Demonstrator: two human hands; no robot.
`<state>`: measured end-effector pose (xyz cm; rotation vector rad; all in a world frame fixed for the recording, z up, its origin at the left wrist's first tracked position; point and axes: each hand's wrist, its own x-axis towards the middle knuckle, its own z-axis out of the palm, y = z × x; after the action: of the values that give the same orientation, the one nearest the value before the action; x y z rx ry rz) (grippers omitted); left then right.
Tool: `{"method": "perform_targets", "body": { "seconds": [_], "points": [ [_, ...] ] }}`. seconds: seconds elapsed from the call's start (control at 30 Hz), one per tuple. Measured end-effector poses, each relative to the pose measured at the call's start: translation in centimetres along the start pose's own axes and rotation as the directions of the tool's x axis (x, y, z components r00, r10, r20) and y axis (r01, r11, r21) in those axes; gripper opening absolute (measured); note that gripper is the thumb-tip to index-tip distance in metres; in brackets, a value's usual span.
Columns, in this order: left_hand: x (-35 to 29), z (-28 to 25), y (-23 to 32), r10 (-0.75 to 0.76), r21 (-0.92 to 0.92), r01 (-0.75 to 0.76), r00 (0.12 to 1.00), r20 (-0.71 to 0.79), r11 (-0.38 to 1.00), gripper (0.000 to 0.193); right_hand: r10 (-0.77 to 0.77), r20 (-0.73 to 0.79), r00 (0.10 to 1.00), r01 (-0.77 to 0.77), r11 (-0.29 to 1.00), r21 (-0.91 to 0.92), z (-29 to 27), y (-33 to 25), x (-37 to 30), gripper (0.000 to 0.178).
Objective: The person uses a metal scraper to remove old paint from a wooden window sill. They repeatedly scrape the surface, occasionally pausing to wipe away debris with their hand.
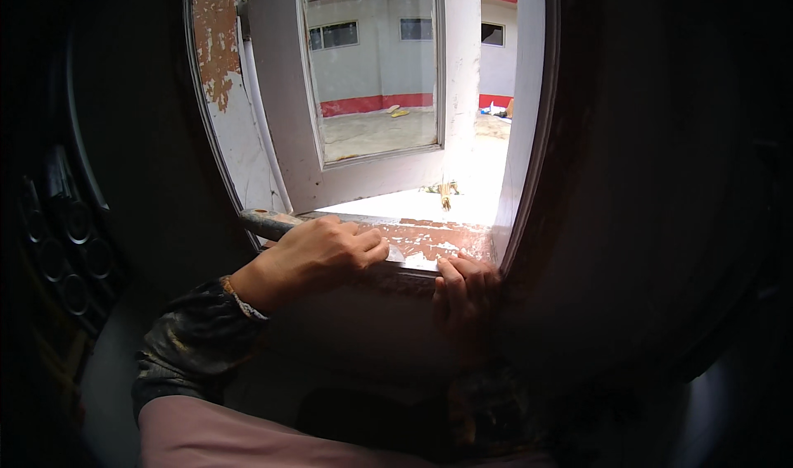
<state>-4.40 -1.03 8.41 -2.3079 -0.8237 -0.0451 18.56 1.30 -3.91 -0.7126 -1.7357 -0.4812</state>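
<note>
My left hand point(318, 251) is closed around a scraper, its worn handle point(268, 223) jutting out to the left past the wrist. Beyond the fingers, the scraper's thin blade point(396, 256) rests against the near edge of the window sill point(429, 235). Patches of white paint and bare reddish-brown surface cover the sill. My right hand point(467, 285) lies at the sill's right end, fingers bent over the near edge with no tool in them. The palm and thumb of that hand are in shadow.
A white-framed glass window sash point(318, 189) stands swung outward above the sill. The left jamb point(216, 42) has flaking paint; the right jamb point(529, 121) borders the opening. Dark round-patterned metalwork point(76, 220) stands at the left. Outside is a white wall point(380, 63) with a red band.
</note>
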Motion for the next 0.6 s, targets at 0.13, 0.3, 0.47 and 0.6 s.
{"method": "perform_targets", "body": {
  "seconds": [0.13,0.3,0.47,0.6],
  "points": [
    [1.2,0.0,0.4,-0.041,-0.025,0.041,0.999,0.016,0.999,0.015,0.007,0.008,1.0,-0.007,1.0,0.013,-0.2,-0.1,0.1,0.017],
    [2.0,0.1,0.5,-0.058,-0.006,0.058,0.996,0.061,0.998,0.011,0.0,0.026,1.0,0.0,1.0,0.008,-0.3,0.1,0.0,0.018],
    [0.3,-0.3,1.1,-0.047,0.076,0.047,0.999,0.001,0.996,0.01,0.017,0.011,1.0,-0.017,1.0,0.015,0.1,0.1,-0.2,0.019],
    [0.8,-0.1,1.2,-0.09,0.068,0.086,0.995,0.047,0.994,0.01,0.026,-0.001,1.0,-0.026,1.0,0.014,0.2,0.0,-0.3,0.019]
  ]
}}
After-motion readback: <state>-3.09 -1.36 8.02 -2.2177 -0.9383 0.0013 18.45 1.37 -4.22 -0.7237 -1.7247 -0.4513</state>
